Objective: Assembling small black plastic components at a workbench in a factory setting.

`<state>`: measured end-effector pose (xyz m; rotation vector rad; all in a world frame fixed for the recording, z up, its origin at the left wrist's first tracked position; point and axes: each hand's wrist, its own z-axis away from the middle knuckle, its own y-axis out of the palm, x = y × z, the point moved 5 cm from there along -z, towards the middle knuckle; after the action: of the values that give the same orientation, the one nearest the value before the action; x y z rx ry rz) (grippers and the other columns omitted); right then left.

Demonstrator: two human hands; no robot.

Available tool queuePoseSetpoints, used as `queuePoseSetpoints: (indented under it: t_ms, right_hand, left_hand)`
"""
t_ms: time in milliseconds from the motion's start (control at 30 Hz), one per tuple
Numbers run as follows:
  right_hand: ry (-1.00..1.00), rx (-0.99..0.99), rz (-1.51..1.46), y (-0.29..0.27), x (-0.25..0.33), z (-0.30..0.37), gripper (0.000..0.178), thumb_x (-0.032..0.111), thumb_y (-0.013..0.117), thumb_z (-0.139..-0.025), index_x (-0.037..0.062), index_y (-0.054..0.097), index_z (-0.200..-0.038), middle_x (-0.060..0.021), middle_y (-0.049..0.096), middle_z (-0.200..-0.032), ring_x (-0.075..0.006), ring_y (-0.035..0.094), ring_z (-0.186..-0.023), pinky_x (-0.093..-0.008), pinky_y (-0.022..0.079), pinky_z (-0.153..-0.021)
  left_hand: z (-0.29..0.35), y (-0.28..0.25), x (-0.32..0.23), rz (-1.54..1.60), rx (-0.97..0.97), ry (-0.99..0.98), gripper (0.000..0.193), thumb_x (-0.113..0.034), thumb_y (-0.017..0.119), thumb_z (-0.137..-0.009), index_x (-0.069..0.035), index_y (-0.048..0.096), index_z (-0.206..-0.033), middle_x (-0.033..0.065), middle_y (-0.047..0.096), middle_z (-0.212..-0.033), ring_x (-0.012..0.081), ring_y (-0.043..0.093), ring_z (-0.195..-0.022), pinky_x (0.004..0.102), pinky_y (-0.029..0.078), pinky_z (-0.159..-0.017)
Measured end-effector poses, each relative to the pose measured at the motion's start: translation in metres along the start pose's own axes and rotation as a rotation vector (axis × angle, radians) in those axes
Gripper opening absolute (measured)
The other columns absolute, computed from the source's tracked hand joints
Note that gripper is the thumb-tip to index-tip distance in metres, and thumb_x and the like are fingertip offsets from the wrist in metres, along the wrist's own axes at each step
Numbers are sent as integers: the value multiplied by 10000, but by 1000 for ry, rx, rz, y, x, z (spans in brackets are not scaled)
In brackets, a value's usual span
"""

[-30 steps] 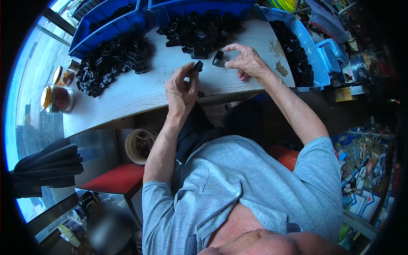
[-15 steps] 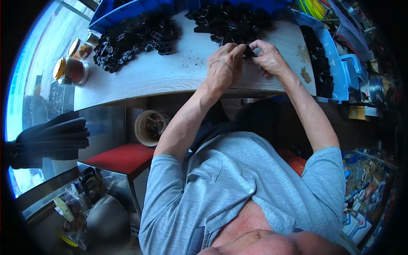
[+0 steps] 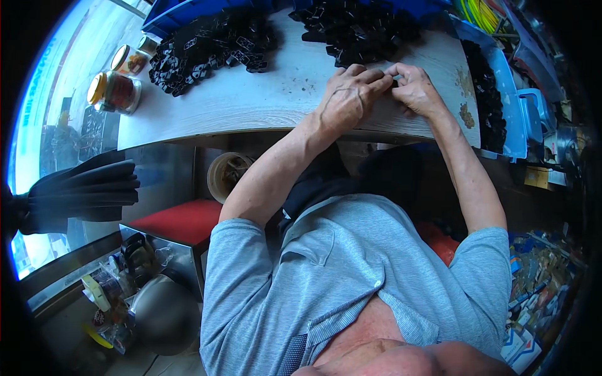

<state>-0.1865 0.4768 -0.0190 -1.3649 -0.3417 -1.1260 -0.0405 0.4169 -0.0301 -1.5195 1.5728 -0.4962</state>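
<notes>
Over the front part of the pale table (image 3: pixel 251 103), my left hand (image 3: pixel 348 99) and my right hand (image 3: pixel 416 93) meet fingertip to fingertip. Both are closed in a pinch on a small black plastic part (image 3: pixel 395 82), mostly covered by the fingers. Just beyond my hands lies a heap of similar black plastic parts (image 3: pixel 357 34). Another heap of black parts (image 3: pixel 210 53) spreads across the table's far left. The exact shape of the held part is too small to make out.
Glass jars, one with a yellow lid (image 3: pixel 116 92), stand at the table's left edge. Blue bins (image 3: pixel 182 20) rise behind the heaps. A light-blue tray (image 3: pixel 511 125) holding black parts sits at the right. Below the table are a bucket (image 3: pixel 216 178) and a red-topped cabinet (image 3: pixel 179 220).
The view has shifted slightly, so the table and heaps appear further right. My fingers have drawn closer together around the small black part, now less visible.
</notes>
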Motion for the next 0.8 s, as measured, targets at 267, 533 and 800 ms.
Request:
queuePoseSetpoints:
  t_ms: [267, 533, 800]
  right_hand:
    - [-27, 21, -32, 1, 3, 1, 280, 34, 605, -800, 49, 654, -1075, 27, 479, -584, -86, 479, -438, -265, 396, -371]
    - [66, -15, -207, -15, -15, 9, 409, 218, 832, -806, 45, 664, -1136, 2, 543, -625, -96, 570, -504, -257, 516, -445]
    - [141, -513, -562, -95, -71, 8, 461, 250, 844, -815, 42, 648, -1176, 5, 524, -586, -125, 601, -500, -273, 560, -477]
  left_hand:
    - [7, -3, -11, -165, 50, -31, 510, -142, 642, -876, -131, 603, -1385, 52, 647, -1283, 312, 566, -1186, 446, 449, -952]
    - [48, -110, 64, -369, -379, -159, 525, 100, 593, -748, -89, 680, -1230, 101, 655, -1283, 355, 573, -1202, 442, 470, -1039]
    - [83, -129, 136, -539, -137, -220, 409, -7, 643, -857, -77, 656, -1260, 137, 696, -1204, 331, 636, -1157, 427, 524, -971]
